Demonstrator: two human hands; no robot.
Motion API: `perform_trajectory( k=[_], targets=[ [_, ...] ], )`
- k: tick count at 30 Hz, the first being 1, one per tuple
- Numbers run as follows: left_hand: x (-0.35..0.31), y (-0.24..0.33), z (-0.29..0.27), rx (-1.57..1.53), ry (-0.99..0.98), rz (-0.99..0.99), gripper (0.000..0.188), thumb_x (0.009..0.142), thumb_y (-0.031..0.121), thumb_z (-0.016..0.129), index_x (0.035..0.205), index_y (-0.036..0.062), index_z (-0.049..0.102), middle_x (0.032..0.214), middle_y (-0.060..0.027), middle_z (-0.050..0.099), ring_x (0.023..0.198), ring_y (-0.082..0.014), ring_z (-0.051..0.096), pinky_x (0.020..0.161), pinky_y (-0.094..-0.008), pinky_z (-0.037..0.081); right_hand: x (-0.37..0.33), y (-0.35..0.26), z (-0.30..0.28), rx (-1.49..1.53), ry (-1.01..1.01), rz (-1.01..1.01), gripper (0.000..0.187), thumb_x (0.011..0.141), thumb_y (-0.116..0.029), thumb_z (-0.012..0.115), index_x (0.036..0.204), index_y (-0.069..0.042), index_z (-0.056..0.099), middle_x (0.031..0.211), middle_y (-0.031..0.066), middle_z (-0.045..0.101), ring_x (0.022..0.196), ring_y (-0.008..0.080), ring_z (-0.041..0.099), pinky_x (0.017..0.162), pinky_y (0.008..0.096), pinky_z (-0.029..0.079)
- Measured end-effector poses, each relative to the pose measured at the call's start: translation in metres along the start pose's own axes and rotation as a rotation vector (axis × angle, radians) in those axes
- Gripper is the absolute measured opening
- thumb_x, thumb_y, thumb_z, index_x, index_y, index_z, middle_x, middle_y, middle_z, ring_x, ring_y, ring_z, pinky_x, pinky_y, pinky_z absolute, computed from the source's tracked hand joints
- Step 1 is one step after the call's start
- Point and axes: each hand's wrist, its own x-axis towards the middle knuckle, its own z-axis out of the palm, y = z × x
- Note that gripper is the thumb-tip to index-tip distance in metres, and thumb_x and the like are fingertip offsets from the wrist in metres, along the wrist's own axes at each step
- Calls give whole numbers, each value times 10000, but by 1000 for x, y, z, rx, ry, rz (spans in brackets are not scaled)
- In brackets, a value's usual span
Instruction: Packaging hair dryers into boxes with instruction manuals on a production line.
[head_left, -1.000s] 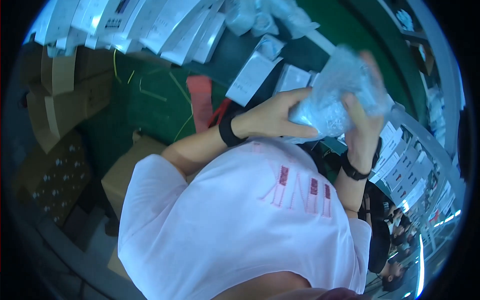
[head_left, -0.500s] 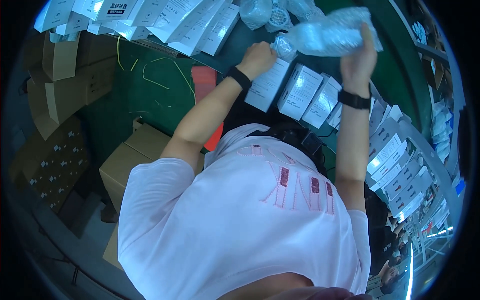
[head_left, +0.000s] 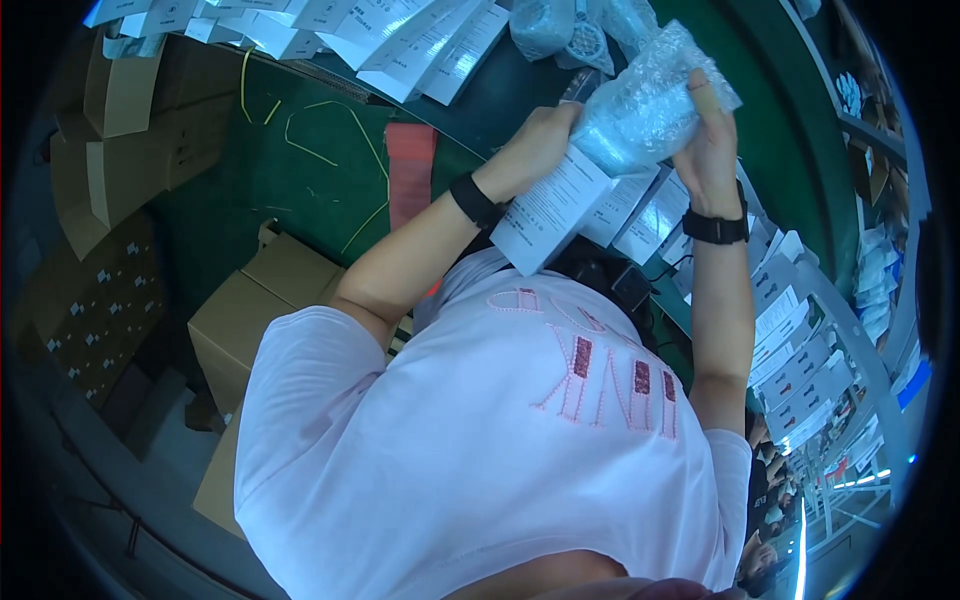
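Head view: one bubble-wrap bundle, clear and crinkled, sits upper right of centre. Left hand grips its lower left end; right hand is closed on its right side. One white box lies just under the bundle, touching the left hand. The bundle's contents cannot be made out. Several brown cartons at left are partly hidden by the white shirt. White boxes along the top are cut off by the frame edge.

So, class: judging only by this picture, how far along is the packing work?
Done: white boxes lie in rows along the green bench. In hand: the left hand and right hand grip a bubble-wrap bag above a white box. Left: flat white cartons and more bubble-wrap bags lie untouched.
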Motion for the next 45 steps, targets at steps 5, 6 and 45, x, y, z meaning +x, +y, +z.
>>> perform_trajectory(
  k=[5,6,45],
  targets=[
    [-11,17,0,64,82,255,396,950,241,352,954,-82,582,861,-300,596,783,-427,592,709,-413,453,-12,-18,8,-465,-129,161,439,944,-245,576,1313,-30,476,1241,77,557,1157,195,518,1001,340,399],
    [-22,27,6,144,100,272,387,950,229,356,964,-85,582,845,-303,585,781,-443,578,707,-416,450,-21,-18,12,-728,-242,111,469,949,-285,559,1332,-30,462,1244,83,556,1160,193,512,1014,337,382],
    [-69,87,52,-288,-376,88,678,989,568,265,1021,-36,571,898,-104,598,823,-145,533,803,-269,419,-67,-141,98,-1489,-1003,435,110,859,-63,583,826,23,643,602,46,579,529,120,573,485,273,418]
  ],
)
